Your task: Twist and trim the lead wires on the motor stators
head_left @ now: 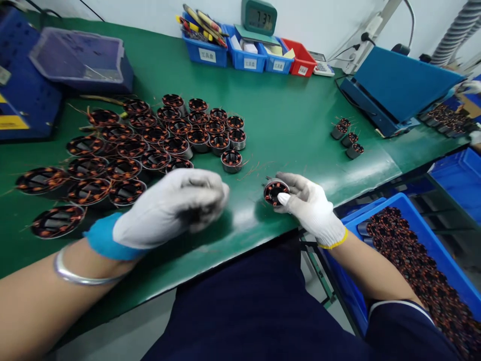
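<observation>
The right hand [308, 203], gloved, grips a stator [275, 191] on the green mat [293, 115] near its front edge. The left hand [176, 205] is blurred, seemingly loosely curled and empty, beside a stator cluster [150, 145]. Blue bins [240, 57] and a clock [259, 17] line the white wall; a crate [424, 271] sits right.

Left glove [171, 208] motion-blurred; blue crate [432, 265] cut off at right edge

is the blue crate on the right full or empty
Close to full. The blue crate by the person's right side is packed with copper-wound stators nearly up to its rim; how deep the pile goes cannot be told.
</observation>
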{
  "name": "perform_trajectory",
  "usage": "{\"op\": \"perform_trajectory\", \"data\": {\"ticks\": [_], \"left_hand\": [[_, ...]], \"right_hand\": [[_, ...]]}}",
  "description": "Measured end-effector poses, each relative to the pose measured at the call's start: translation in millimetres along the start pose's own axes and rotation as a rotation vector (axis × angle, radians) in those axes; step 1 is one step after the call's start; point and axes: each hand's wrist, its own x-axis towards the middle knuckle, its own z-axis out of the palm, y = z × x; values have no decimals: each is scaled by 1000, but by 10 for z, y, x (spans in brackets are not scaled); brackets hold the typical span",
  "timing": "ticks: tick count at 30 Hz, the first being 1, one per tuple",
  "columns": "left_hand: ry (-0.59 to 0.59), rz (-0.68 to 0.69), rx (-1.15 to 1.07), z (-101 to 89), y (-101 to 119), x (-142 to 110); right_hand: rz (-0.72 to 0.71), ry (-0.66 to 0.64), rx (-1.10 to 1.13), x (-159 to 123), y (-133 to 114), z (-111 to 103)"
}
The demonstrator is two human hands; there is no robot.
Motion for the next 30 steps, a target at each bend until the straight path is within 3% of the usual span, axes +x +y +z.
{"op": "perform_trajectory", "data": {"ticks": [2, 4, 7, 8, 12, 13, 17, 18, 21, 25, 26, 30], "left_hand": [[189, 85, 153, 75, -30, 28], [141, 39, 311, 236, -88, 57], [70, 9, 147, 430, -163, 59], [130, 62, 79, 443, -177, 50], [639, 387, -194, 296, -204, 37], [661, 389, -211, 262, -211, 42], [292, 111, 64, 346, -212, 55], [255, 66, 114, 397, -199, 55], [374, 63, 97, 453, -150, 65], [749, 324, -183, 239, -155, 114], [748, 367, -212, 192, -171, 127], [358, 146, 83, 253, -201, 136]], "right_hand": [[13, 3, 27, 9, 1, 12], [32, -15, 56, -3, 8, 49], [67, -30, 112, -37, 23, 102], [70, -28, 132, -49, 27, 111], [58, -14, 187, -73, 38, 125], [62, -14, 195, -74, 41, 134], [87, -30, 206, -82, 60, 202], [98, -42, 205, -91, 66, 220], [131, -86, 214, -129, 84, 247], [126, -75, 242, -159, 111, 254], [124, -65, 244, -158, 118, 260], [115, -58, 246, -153, 145, 300]]}}
